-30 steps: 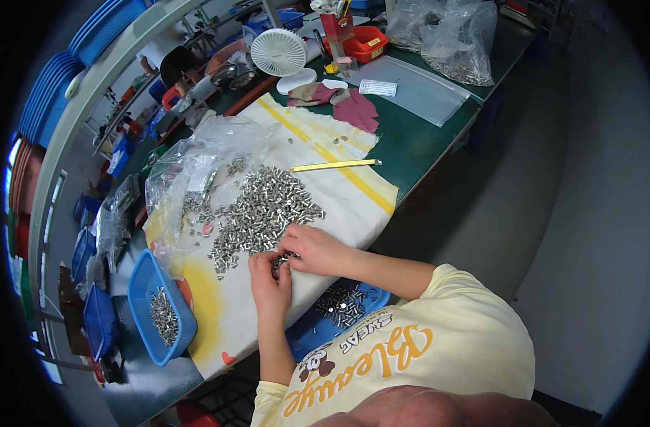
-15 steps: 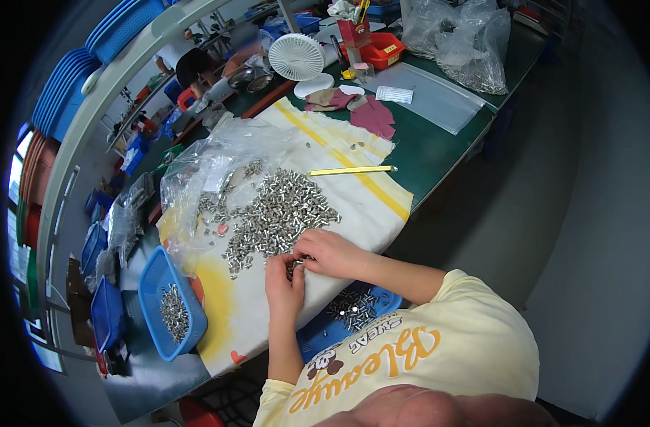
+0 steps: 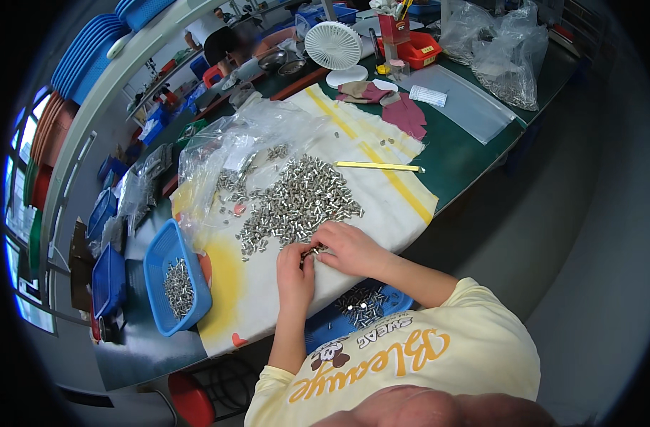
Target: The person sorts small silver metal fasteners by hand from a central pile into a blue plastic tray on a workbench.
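Observation:
A heap of short silver metal cylinders (image 3: 303,196) lies on a white and yellow cloth (image 3: 261,306). At the heap's near edge my left hand (image 3: 295,274) and my right hand (image 3: 350,248) meet, fingers curled in. A few of the metal cylinders (image 3: 315,252) show between the fingertips of both hands; how many is hidden. Below the cloth's near edge, close to my body, sits a blue tray (image 3: 398,304) with more metal pieces in it. To the left stands a blue plastic basket (image 3: 154,267), partly filled with similar pieces.
A clear plastic bag (image 3: 204,153) spreads behind the heap's left side. Beyond the heap lie a yellow strip (image 3: 378,166) and a maroon glove (image 3: 403,116). A white fan (image 3: 333,45), a red bin (image 3: 421,50) and filled plastic bags (image 3: 510,64) stand farther back. A red stool (image 3: 191,400) is at lower left.
The whole view has shifted, so the table appears farther right and slightly higher. My hands stay together at the heap's near edge, their fingers slightly moved around the metal cylinders.

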{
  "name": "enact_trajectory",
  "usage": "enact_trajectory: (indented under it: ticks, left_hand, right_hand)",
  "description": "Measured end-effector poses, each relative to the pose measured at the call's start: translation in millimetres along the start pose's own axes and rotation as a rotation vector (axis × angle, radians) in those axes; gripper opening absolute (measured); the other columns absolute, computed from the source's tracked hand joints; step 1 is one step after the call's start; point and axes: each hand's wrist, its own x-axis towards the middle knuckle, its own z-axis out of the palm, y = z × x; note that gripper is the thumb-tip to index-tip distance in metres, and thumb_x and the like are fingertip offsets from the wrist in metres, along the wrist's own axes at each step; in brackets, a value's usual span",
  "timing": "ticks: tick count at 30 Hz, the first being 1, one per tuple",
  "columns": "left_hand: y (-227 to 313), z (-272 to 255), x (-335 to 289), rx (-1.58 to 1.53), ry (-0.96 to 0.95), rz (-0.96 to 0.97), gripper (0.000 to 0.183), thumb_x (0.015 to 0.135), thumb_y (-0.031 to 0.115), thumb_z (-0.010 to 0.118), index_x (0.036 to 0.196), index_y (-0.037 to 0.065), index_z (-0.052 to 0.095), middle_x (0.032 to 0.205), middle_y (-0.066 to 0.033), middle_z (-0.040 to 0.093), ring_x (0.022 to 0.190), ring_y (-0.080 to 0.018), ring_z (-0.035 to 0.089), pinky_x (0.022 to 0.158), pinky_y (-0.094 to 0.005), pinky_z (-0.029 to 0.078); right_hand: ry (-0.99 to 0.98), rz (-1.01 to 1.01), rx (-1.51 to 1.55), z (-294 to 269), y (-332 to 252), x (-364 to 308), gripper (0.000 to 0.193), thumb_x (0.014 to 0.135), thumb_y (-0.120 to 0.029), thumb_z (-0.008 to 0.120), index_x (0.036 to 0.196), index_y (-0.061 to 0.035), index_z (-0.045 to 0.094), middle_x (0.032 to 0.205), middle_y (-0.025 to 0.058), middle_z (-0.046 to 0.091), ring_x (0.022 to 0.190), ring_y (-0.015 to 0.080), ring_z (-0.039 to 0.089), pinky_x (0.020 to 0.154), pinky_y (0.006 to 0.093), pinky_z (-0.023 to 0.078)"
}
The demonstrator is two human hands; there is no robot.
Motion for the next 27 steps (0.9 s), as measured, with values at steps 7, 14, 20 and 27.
enact_trajectory:
  ticks: [7,14,20,27]
  left_hand:
    - [4,-3,-4,0.079,0.054,0.008,0.021,0.079,-0.001,0.068,0.098,0.003,0.061,0.102,-0.0127,0.061,0.099,-0.0322,0.055,0.087,-0.0394,0.046]
    - [-4,-5,-5,-0.053,-0.002,-0.007,0.029,0.078,-0.004,0.065,0.107,0.004,0.061,0.104,-0.0118,0.062,0.098,-0.0326,0.056,0.088,-0.0416,0.046]
    - [-7,-11,-16,-0.02,0.059,0.056,0.048,0.079,-0.005,0.067,0.125,0.003,0.055,0.108,-0.0122,0.061,0.098,-0.0257,0.058,0.087,-0.0341,0.049]
    - [-1,-11,-14,-0.053,-0.027,-0.039,0.04,0.078,-0.003,0.067,0.117,0.004,0.06,0.102,-0.0104,0.063,0.094,-0.0268,0.057,0.085,-0.036,0.048]
  right_hand:
    - [0.043,0.063,0.001,4,1,-3,0.013,0.081,-0.009,0.067,0.093,-0.0083,0.062,0.094,0.0086,0.06,0.088,0.0295,0.061,0.076,0.0403,0.051]
    - [0.027,-0.046,-0.018,-2,-1,2,0.017,0.079,-0.011,0.069,0.094,-0.0077,0.062,0.097,0.0093,0.059,0.089,0.0292,0.061,0.078,0.0401,0.051]
    - [0.023,0.169,0.025,-12,-9,-5,0.024,0.078,-0.014,0.074,0.1,-0.0118,0.066,0.096,0.0066,0.055,0.087,0.0243,0.06,0.076,0.0357,0.05]
    - [-0.017,0.076,-0.045,-2,-13,-3,0.023,0.077,-0.013,0.074,0.099,-0.0123,0.067,0.093,0.0052,0.055,0.087,0.0239,0.06,0.074,0.0352,0.05]
